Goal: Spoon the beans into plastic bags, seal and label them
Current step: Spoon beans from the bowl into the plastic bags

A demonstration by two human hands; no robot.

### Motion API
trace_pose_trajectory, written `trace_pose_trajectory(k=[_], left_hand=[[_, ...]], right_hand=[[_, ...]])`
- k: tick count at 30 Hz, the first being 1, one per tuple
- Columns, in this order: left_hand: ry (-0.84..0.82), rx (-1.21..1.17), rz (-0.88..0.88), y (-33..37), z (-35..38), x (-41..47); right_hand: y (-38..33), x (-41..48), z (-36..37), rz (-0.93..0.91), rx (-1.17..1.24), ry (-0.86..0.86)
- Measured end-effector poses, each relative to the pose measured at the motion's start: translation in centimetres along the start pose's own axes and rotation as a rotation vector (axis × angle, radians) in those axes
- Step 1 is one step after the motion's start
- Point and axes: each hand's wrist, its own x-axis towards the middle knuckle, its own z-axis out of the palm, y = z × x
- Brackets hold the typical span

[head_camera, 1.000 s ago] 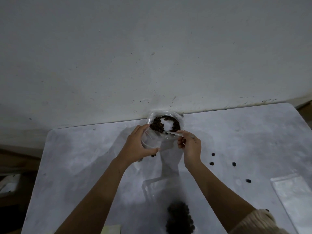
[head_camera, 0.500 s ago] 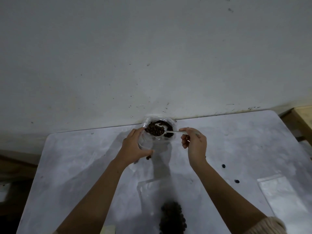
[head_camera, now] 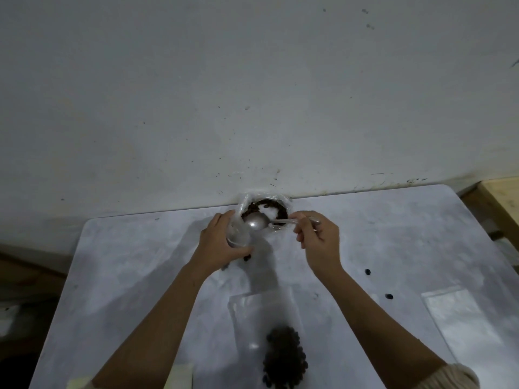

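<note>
— Beans [head_camera: 276, 206], dark brown and small, sit in a ring inside the crinkled clear plastic supply bag [head_camera: 283, 200] at the far edge of the pale grey desk [head_camera: 140, 276], against the wall. Where are they from the fingers?

— Just beyond both sets. The right hand [head_camera: 317, 242] has its fingers [head_camera: 302, 224] pinched together on the handle of the silver metal spoon [head_camera: 255, 221]. The left hand [head_camera: 217, 245] has its fingers wrapped round a small clear plastic bag [head_camera: 236, 234], holding it upright with its mouth up.

— And the spoon's long axis?

— Roughly level, running left from the right fingers, with the bowl at the far end over the small bag's mouth, touching or just beside it. The bowl looks empty and shiny; I see no beans in it.

— So which hand is nearer the pile?

— The right, I judge. The bowl only has to swing a little away from the body to dip back in.

— Anything else?

— A second clear bag with a dark heap of beans [head_camera: 283, 357] lies near the body, a flat empty clear bag [head_camera: 460, 318] well to the right, and stray beans [head_camera: 368, 271] are on the desk.

— Sealed or labelled?

— I can't tell.
</note>
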Motion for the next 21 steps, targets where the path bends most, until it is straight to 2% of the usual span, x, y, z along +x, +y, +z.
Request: trace_pose_trajectory(k=[3, 6, 9, 11, 15, 18, 21], left_hand=[[0.022, -0.012, -0.015, -0.1, -0.6, -0.7], [0.047, -0.046, -0.042, -0.3, -1.1, -1.5], [0.031, -0.088, -0.080, -1.0, -1.2, -2.0], [0.015, -0.118, -0.103, -1.3, -1.2, -2.4], [0.025, -0.167, -0.098, -1.0, -1.3, -3.0], [0.045, -0.188, -0.056, 0.0, -2.0, -3.1], [0.056, -0.260, -0.005, 1.6, -2.8, -3.0]], right_hand=[[1.1, 0.0, -1.0, 0.093, 0.055, 0.144], [2.5, 0.2, -0.5, 0.246, 0.030, 0.180], [3.7, 0.5, 0.5, 0.419, -0.055, 0.027], [4.2, 0.7, 1.1, 0.445, -0.200, -0.112], [3.5, 1.1, 1.1, 0.291, -0.576, -0.249], [2.9, 1.2, 0.4, 0.125, -0.718, -0.193], [1.3, 1.1, 0.4, -0.028, -0.704, -0.132]])
